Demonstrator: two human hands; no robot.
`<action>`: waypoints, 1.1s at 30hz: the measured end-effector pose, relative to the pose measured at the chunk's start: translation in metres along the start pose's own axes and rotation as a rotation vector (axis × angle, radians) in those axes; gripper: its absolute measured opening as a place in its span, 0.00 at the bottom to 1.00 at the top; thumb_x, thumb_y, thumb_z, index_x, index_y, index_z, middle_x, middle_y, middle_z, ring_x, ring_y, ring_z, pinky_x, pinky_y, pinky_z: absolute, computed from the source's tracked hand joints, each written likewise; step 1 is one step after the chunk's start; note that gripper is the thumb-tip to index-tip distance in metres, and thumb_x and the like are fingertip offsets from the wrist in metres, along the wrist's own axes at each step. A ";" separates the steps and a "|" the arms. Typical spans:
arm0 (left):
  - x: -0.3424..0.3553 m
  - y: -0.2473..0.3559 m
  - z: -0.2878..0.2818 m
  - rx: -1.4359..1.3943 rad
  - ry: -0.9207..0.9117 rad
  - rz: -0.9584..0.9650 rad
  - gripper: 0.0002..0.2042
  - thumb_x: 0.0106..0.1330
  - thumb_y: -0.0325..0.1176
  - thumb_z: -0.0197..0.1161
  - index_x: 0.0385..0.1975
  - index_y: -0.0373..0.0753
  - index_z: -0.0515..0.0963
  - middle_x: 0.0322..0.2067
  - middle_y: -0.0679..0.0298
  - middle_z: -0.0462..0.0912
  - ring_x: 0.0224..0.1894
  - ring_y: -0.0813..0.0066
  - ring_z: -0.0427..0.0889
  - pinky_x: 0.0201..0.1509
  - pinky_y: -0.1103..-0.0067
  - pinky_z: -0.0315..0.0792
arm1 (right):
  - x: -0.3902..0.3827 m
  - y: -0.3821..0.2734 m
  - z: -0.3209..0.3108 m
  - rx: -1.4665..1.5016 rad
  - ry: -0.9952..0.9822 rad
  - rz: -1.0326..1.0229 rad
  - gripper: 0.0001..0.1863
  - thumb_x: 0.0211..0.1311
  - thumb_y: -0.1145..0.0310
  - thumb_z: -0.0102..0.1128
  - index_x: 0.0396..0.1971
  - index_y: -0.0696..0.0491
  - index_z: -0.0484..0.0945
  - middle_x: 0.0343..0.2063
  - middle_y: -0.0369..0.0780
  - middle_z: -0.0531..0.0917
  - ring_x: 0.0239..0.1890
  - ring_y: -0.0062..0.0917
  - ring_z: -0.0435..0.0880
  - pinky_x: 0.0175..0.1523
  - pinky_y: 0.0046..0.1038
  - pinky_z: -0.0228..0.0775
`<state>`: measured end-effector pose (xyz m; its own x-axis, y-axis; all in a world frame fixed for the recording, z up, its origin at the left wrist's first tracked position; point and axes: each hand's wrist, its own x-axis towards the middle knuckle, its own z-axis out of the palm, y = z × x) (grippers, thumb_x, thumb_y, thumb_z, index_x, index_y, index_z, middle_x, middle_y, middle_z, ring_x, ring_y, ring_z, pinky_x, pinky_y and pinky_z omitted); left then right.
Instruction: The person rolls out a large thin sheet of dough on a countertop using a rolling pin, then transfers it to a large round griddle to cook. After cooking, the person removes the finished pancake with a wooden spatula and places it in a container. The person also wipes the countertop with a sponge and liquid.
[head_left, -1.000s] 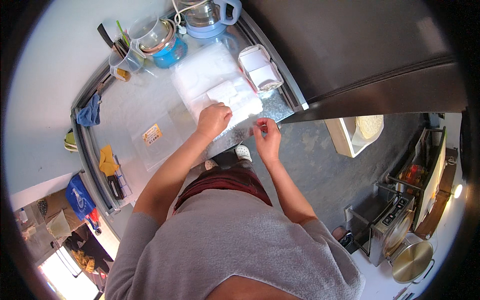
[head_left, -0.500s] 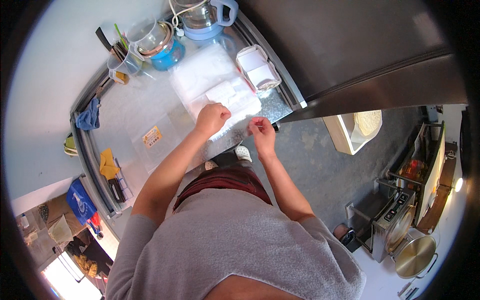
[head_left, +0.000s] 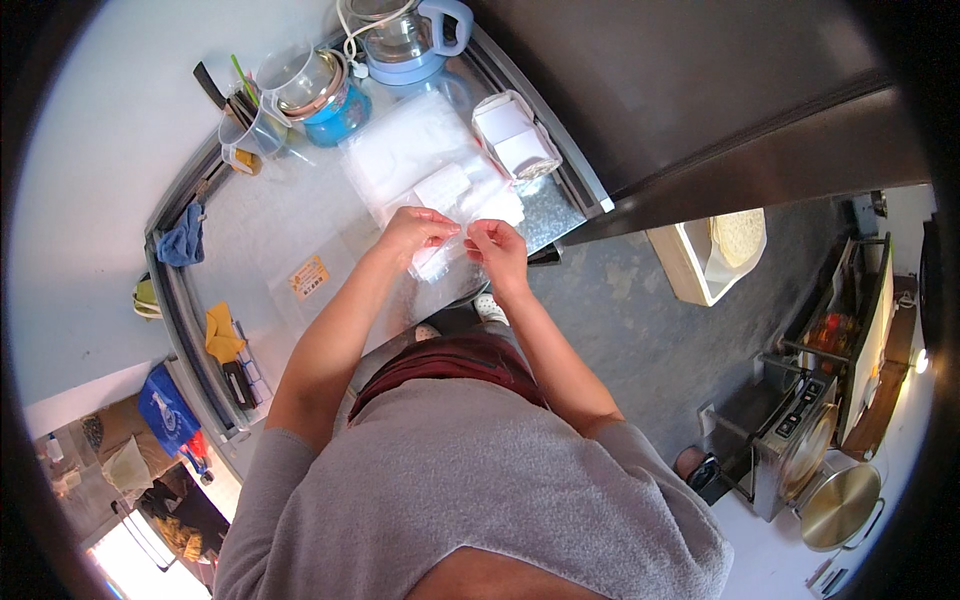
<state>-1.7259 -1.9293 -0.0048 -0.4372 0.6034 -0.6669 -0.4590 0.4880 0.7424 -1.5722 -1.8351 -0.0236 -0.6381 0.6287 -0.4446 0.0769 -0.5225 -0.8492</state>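
My left hand [head_left: 420,232] and my right hand [head_left: 496,252] meet over the near edge of the metal worktop, fingertips almost touching. Both are closed in a pinch on a thin clear plastic bag [head_left: 436,264], which hangs between and below them; its outline is hard to make out. Just beyond lies a stack of clear and whitish plastic bags [head_left: 395,140], with a small white folded piece [head_left: 442,185] on top. Left of my left forearm, an orange and white label [head_left: 308,277] lies on the worktop, seemingly with clear plastic around it.
A white open box [head_left: 515,140] stands at the worktop's right side. At the back are a glass kettle [head_left: 400,55], a blue container [head_left: 338,115] and a clear jug of utensils [head_left: 250,140]. A blue cloth [head_left: 182,238] hangs at the left rim. A pale bin [head_left: 690,265] stands right.
My right hand has moved left and up to my left hand. My left hand has turned, with its fingers now pointing toward the right hand's fingertips.
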 end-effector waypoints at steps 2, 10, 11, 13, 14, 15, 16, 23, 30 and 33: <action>-0.002 0.002 0.000 -0.016 -0.015 -0.006 0.07 0.56 0.26 0.72 0.33 0.33 0.83 0.33 0.60 0.86 0.36 0.73 0.83 0.45 0.78 0.78 | 0.005 0.000 0.008 0.083 -0.016 0.024 0.08 0.65 0.69 0.64 0.38 0.58 0.80 0.33 0.37 0.84 0.32 0.21 0.84 0.40 0.24 0.79; -0.016 0.018 -0.005 0.050 -0.005 0.086 0.10 0.58 0.27 0.71 0.37 0.30 0.83 0.35 0.57 0.86 0.38 0.71 0.85 0.47 0.76 0.79 | 0.012 -0.005 0.020 0.140 -0.034 -0.019 0.07 0.65 0.70 0.64 0.33 0.60 0.81 0.30 0.39 0.85 0.28 0.22 0.84 0.38 0.24 0.81; -0.017 0.019 -0.007 0.054 -0.016 0.103 0.10 0.58 0.27 0.71 0.37 0.30 0.83 0.35 0.57 0.86 0.38 0.71 0.85 0.47 0.76 0.79 | 0.012 -0.006 0.022 0.151 -0.039 -0.020 0.07 0.65 0.71 0.65 0.33 0.60 0.81 0.30 0.39 0.85 0.28 0.22 0.84 0.39 0.24 0.81; -0.019 0.022 -0.010 0.066 -0.011 0.133 0.11 0.58 0.28 0.71 0.39 0.29 0.83 0.36 0.57 0.86 0.38 0.71 0.85 0.47 0.76 0.79 | 0.011 -0.008 0.027 0.135 -0.048 -0.049 0.07 0.65 0.71 0.64 0.33 0.60 0.81 0.30 0.39 0.85 0.29 0.22 0.84 0.39 0.24 0.80; -0.020 0.023 -0.011 0.074 -0.018 0.146 0.11 0.58 0.27 0.71 0.39 0.29 0.83 0.35 0.57 0.86 0.38 0.71 0.85 0.47 0.76 0.79 | 0.010 -0.009 0.029 0.134 -0.069 -0.077 0.07 0.65 0.71 0.64 0.33 0.60 0.81 0.29 0.39 0.85 0.29 0.22 0.84 0.39 0.24 0.80; -0.021 0.024 -0.011 0.084 -0.012 0.156 0.11 0.58 0.27 0.71 0.38 0.29 0.83 0.35 0.57 0.86 0.38 0.71 0.85 0.47 0.76 0.80 | 0.010 -0.010 0.030 0.120 -0.058 -0.063 0.07 0.65 0.71 0.64 0.33 0.60 0.81 0.30 0.39 0.85 0.29 0.22 0.84 0.39 0.24 0.80; -0.023 0.025 -0.011 0.092 -0.017 0.168 0.11 0.58 0.27 0.71 0.38 0.29 0.83 0.34 0.57 0.86 0.38 0.71 0.85 0.47 0.76 0.80 | 0.009 -0.011 0.031 0.113 -0.063 -0.064 0.07 0.65 0.71 0.64 0.34 0.60 0.81 0.30 0.40 0.86 0.29 0.22 0.84 0.39 0.24 0.80; -0.034 0.031 -0.011 0.026 0.030 0.208 0.10 0.56 0.28 0.72 0.35 0.29 0.84 0.30 0.59 0.86 0.32 0.74 0.83 0.40 0.79 0.76 | 0.007 -0.017 0.035 0.157 -0.117 -0.070 0.09 0.66 0.71 0.63 0.38 0.62 0.83 0.31 0.40 0.86 0.31 0.22 0.84 0.40 0.24 0.80; -0.034 0.027 -0.012 0.051 0.082 0.315 0.07 0.60 0.27 0.68 0.34 0.31 0.83 0.27 0.62 0.85 0.30 0.78 0.81 0.36 0.80 0.74 | 0.008 -0.022 0.044 0.126 -0.111 -0.109 0.09 0.67 0.71 0.61 0.37 0.62 0.83 0.30 0.40 0.86 0.31 0.21 0.84 0.39 0.24 0.81; -0.036 0.022 -0.006 0.279 0.218 0.473 0.07 0.61 0.26 0.66 0.36 0.32 0.83 0.27 0.60 0.86 0.27 0.77 0.81 0.33 0.80 0.75 | 0.010 -0.026 0.050 0.033 -0.081 -0.143 0.08 0.67 0.72 0.61 0.35 0.63 0.83 0.28 0.39 0.85 0.28 0.20 0.83 0.37 0.23 0.80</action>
<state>-1.7254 -1.9440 0.0353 -0.7073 0.6665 -0.2355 0.0322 0.3632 0.9312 -1.6190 -1.8446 0.0083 -0.7004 0.6503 -0.2943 -0.0437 -0.4506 -0.8916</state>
